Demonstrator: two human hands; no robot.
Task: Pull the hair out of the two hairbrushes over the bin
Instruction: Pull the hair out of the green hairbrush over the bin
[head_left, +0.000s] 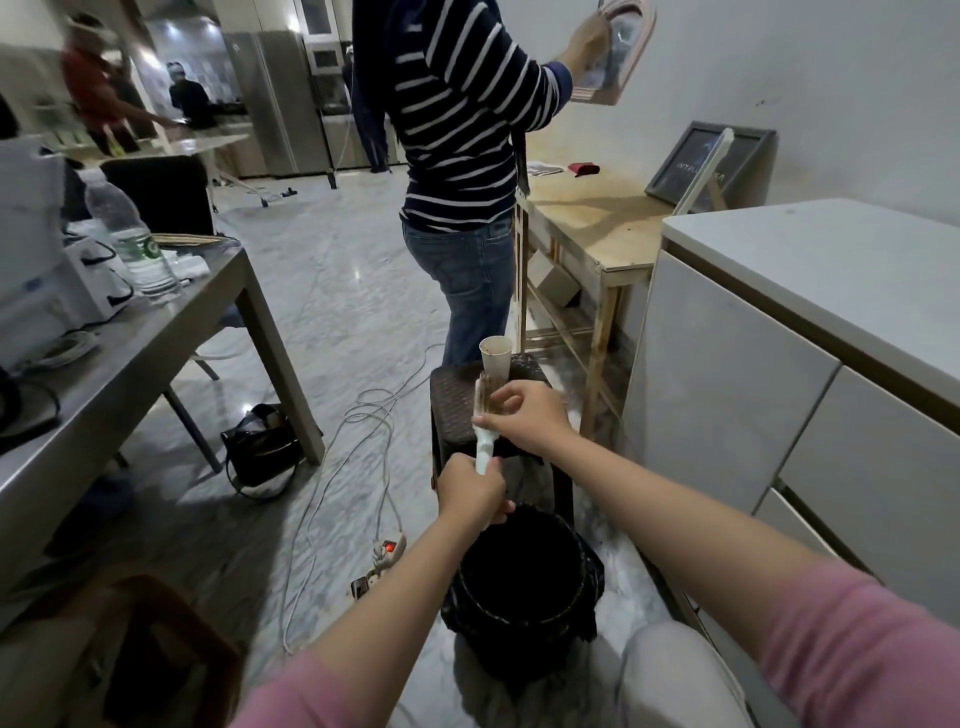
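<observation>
Your left hand (470, 491) grips the white handle of the hairbrush (487, 415), holding it upright above the black bin (524, 582), while your right hand (524, 415) pinches at its bristles with curled fingers. Behind the brush, a dark stool (452, 405) carries a paper cup (494, 358). Only one brush shows.

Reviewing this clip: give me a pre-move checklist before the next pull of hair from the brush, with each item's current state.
1. Left hand grips the white-handled hairbrush by its handle: ok.
2. Right hand fingers at the bristles: ok.
3. Hair actually pinched: cannot tell.
4. Brush head directly over the black bin: not ok, it is above the dark woven stool beyond.
5. Bin mouth open: ok.
6. Second hairbrush located: cannot tell.
</observation>
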